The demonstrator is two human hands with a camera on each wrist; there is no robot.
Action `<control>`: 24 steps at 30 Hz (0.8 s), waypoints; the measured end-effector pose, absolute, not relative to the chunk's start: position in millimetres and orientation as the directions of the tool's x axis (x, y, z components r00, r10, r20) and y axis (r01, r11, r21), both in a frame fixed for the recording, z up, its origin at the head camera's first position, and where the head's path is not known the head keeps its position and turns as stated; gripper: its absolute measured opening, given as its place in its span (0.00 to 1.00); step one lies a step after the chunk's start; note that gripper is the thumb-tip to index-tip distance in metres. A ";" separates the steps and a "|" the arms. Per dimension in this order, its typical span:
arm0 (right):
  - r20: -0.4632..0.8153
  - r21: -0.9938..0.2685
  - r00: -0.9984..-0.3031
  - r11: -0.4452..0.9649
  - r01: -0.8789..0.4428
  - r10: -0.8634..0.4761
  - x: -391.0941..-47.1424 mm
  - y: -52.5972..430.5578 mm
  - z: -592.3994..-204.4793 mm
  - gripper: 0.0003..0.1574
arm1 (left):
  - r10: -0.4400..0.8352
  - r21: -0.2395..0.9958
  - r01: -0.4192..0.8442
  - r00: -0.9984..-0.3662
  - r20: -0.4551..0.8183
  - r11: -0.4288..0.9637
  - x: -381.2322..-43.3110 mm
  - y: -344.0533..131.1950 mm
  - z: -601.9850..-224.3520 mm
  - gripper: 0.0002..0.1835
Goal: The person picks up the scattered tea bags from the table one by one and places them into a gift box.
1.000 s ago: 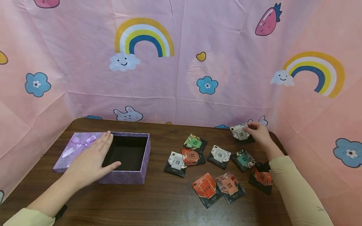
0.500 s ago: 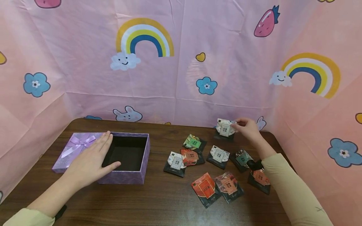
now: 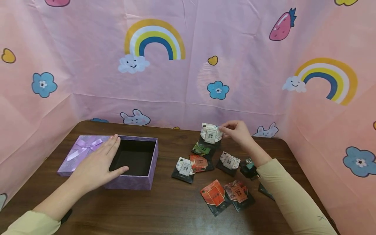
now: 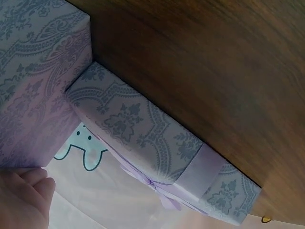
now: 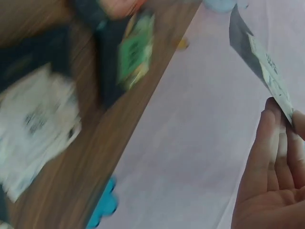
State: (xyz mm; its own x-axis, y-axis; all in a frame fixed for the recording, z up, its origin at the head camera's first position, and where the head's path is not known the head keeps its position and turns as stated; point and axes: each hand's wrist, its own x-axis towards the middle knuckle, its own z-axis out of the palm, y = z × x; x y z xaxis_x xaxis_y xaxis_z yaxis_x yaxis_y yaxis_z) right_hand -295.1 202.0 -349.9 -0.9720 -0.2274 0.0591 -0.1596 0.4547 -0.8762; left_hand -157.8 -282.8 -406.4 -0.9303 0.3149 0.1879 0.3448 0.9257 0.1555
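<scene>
In the head view my right hand [image 3: 239, 133] pinches the edge of a white-and-black tea sachet [image 3: 210, 134], held upright above the table. Its thumb and fingertips grip the same sachet [image 5: 267, 69] in the right wrist view. Behind it, a green-labelled sachet [image 3: 201, 149] is partly covered from sight. Over at the left, my left hand [image 3: 95, 168] rests with straight fingers on the near-left rim of an open purple box [image 3: 129, 183] with a black inside. The purple lid [image 3: 70, 161] with a ribbon bow leans beside the box, partly behind that hand.
Several sachets lie on the brown table [image 3: 164, 209]: orange [image 3: 199, 164], white [image 3: 185, 168], another white [image 3: 229, 162], dark green [image 3: 249, 166], red [image 3: 215, 195] and reddish-brown [image 3: 238, 192]. One more [image 3: 265, 191] is mostly behind the right sleeve. A patterned pink cloth [image 3: 164, 85] surrounds the table.
My right hand has carried the white sachet leftward from the table's far right corner to above the green-labelled one. The left hand stays on the box.
</scene>
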 end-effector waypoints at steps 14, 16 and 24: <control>0.121 -0.934 -0.917 0.270 -0.235 -0.380 -276.0 99.1 -342.4 0.12 | 0.312 0.156 0.342 -0.931 0.192 0.927 -159.5 -284.1 -408.5 0.60; 0.135 -0.941 -0.908 0.236 -0.243 -0.397 -275.1 86.2 -343.6 0.11 | 0.313 0.158 0.344 -0.930 0.192 0.925 -159.7 -284.0 -408.7 0.61; 0.142 -0.958 -0.892 0.168 -0.233 -0.429 -264.5 39.6 -341.1 0.11 | 0.309 0.158 0.337 -0.934 0.177 0.928 -159.8 -283.0 -407.7 0.62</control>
State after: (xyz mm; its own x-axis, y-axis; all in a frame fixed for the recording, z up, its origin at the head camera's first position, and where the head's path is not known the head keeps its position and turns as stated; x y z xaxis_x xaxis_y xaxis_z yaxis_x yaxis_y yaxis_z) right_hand -264.5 39.6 -341.1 -0.8922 -0.4287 0.1421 -0.2333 0.1681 -0.9578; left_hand -159.8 -283.0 -407.7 -0.9344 0.3094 0.1767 0.3372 0.9281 0.1577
